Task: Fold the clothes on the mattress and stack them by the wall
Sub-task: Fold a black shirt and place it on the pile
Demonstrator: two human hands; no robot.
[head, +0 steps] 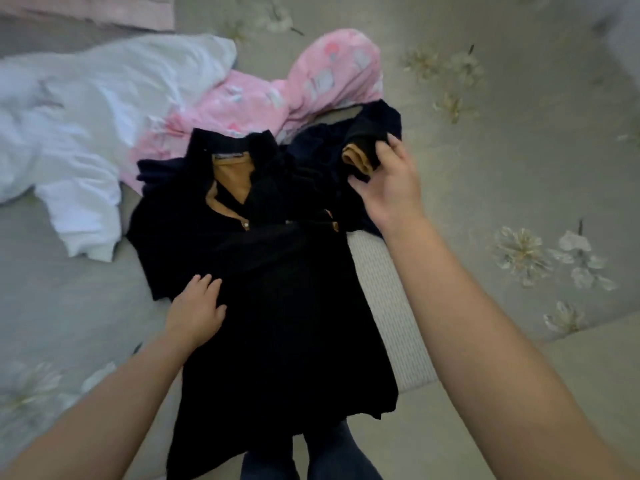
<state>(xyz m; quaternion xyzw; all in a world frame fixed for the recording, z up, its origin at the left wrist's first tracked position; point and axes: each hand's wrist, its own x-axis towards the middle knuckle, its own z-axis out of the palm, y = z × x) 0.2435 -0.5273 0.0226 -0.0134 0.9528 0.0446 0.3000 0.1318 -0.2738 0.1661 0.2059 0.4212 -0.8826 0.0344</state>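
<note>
A dark navy shirt (277,289) with tan collar lining lies front-up on the grey flowered mattress (485,150), its hem hanging toward me. My left hand (195,306) rests flat with straight fingers on the shirt's left side. My right hand (388,181) pinches the shirt's right sleeve by its tan-lined cuff, lifted slightly at the upper right. A pink patterned garment (311,88) lies crumpled behind the shirt. A white garment (86,133) lies spread at the left.
A pale pink folded cloth (104,8) sits at the top left edge. The mattress's ribbed side edge (388,306) shows to the right of the shirt. My dark trouser legs (318,455) are at the bottom centre.
</note>
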